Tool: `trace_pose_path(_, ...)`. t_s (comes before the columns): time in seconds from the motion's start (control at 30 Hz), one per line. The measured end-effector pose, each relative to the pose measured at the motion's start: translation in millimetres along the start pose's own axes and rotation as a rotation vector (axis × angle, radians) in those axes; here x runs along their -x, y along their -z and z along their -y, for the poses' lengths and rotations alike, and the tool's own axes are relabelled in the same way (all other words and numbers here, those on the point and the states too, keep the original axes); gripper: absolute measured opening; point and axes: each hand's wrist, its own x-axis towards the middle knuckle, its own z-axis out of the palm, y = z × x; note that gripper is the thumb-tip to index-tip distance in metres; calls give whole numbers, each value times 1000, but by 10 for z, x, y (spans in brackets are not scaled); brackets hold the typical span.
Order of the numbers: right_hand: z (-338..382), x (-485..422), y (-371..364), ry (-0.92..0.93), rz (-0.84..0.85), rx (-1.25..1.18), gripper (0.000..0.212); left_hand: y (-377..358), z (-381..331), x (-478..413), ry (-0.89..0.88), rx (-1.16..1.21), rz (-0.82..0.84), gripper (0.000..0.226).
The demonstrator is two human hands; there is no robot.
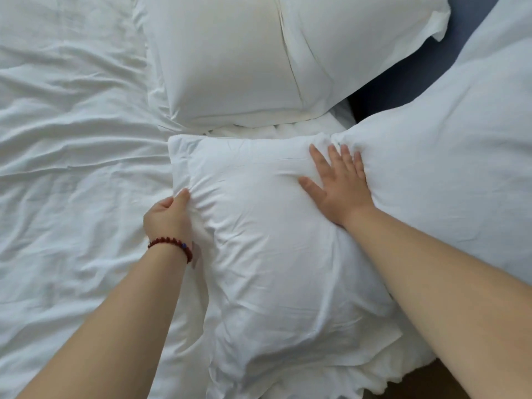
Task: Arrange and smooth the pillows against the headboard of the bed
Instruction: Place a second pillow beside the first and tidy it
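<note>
A white pillow [273, 254] lies in the middle of the bed, creased across its cover. My left hand [169, 217], with a red bead bracelet on the wrist, grips the pillow's left edge, fingers curled into the fabric. My right hand [336, 180] lies flat with spread fingers on the pillow's upper right corner, pressing it down. A second white pillow [273, 53] lies beyond it at the top. A third white pillow [460, 168] leans at the right, touching my right hand's little-finger side. The dark blue headboard [403, 82] shows between the two far pillows.
A rumpled white duvet [72, 168] covers the bed's left side. A strip of fluffy white bedding [302, 129] shows between the near and far pillows. Brown floor [426, 381] appears at the bottom right past the bed's edge.
</note>
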Motion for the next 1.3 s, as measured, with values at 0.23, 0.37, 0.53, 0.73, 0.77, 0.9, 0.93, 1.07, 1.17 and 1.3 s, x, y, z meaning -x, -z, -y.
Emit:
trace_pose_path(0.23, -73, -111, -115, 38, 51, -80, 83, -68, 98, 103, 24, 15, -96, 30)
trace_pose_path(0.37, -13, -76, -93, 40, 63, -91, 85, -31, 69, 131, 103, -102, -23, 23)
trace_pose_path(0.53, 106, 305, -57, -50, 84, -261, 79, 223, 270, 515, 76, -311, 104, 33)
trace_pose_path(0.73, 166, 1239, 70, -73, 152, -333, 94, 549, 284, 913, 6, -197, 18, 16)
trace_pose_path(0.77, 169, 1367, 96, -78, 166, -318, 108, 537, 243, 969, 9, -182, 38, 14)
trace_pose_path(0.9, 217, 1689, 395, -169, 77, -443, 82, 429, 82, 1217, -28, -148, 152, 10)
trace_pose_path(0.93, 220, 1750, 493, -175, 22, -462, 71, 397, 44, 1281, -36, -141, 184, 10)
trace_pose_path(1.07, 155, 1904, 905, -142, -189, -470, 53, 298, -58, 1566, -67, -119, 287, 8)
trace_pose_path(1.17, 49, 1842, 1225, -81, -252, -457, 51, 232, -107, 1709, -74, -110, 317, 8)
trace_pose_path(1.3, -111, 1410, 1572, 63, -206, -345, 50, 30, -228, 1642, -125, -153, 335, 8)
